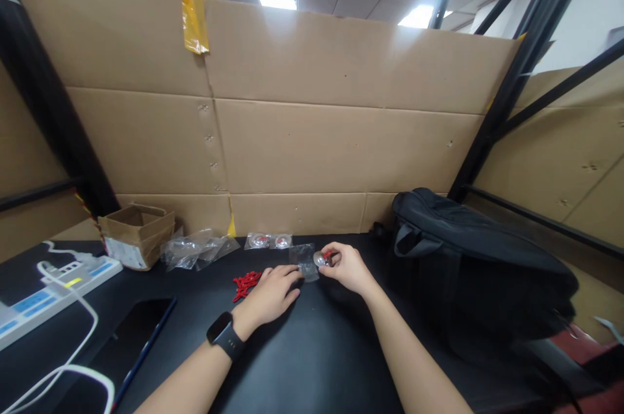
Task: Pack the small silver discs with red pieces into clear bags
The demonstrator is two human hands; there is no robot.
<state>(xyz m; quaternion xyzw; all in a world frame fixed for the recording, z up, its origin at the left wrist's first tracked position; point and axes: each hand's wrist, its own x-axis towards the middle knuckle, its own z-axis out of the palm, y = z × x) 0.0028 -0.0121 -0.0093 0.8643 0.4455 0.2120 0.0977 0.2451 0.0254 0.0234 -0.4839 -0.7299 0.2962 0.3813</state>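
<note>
My right hand (347, 268) pinches a round, silvery disc (320, 259) with a red piece at it, just above the black table. Directly to its left lies a small clear plastic bag (305, 259). The fingers of my left hand (275, 294) are stretched out, with their tips at the left edge of this bag and the thumb apart. Beside that hand is a small pile of red pieces (246, 284). Farther back, two clear packets (257, 241) with round silvery items and bits of red in them lie side by side.
Crumpled clear bags (197, 250) and a small open cardboard box (139, 232) stand back left. A white power strip (58, 294) with cables and a dark tablet-like device (124, 342) lie left. A black bag (468, 271) stands right. A cardboard wall (312, 147) closes off the back.
</note>
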